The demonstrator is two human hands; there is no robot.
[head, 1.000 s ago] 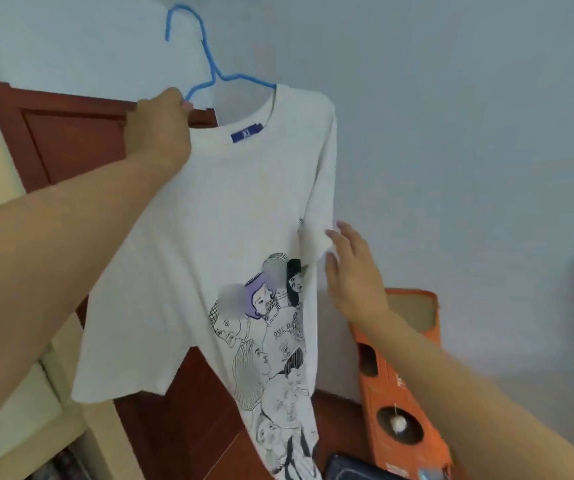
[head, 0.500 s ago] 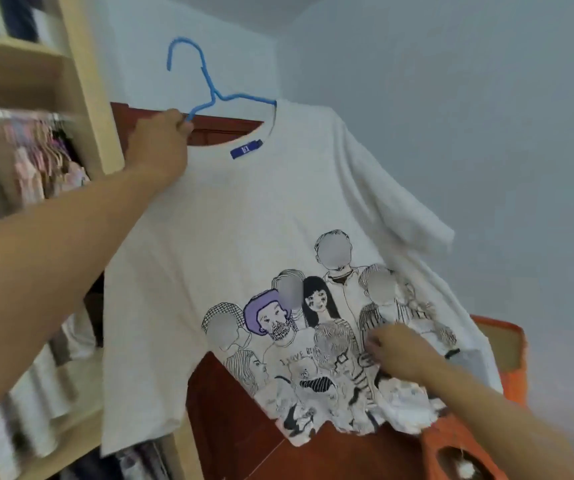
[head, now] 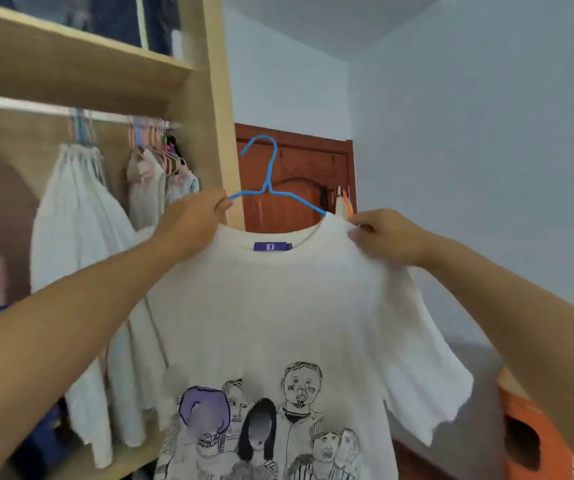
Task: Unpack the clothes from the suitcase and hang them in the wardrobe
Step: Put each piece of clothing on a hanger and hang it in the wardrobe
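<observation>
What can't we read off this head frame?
- Hanger: right arm is inside the shirt, left end behind the left hand.
- Right hand: fingers curl into the cloth, mostly hidden.
- Shirt hem: cut off by the bottom edge.
- Rail and hung clothes: motion-blurred.
- Suitcase: not in view.

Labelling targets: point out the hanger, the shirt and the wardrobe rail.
hanger [head: 272, 164], head view, on the neck below the hook
shirt [head: 278, 306], head view, on the plain chest
rail [head: 19, 106], head view, on its bare left stretch
</observation>
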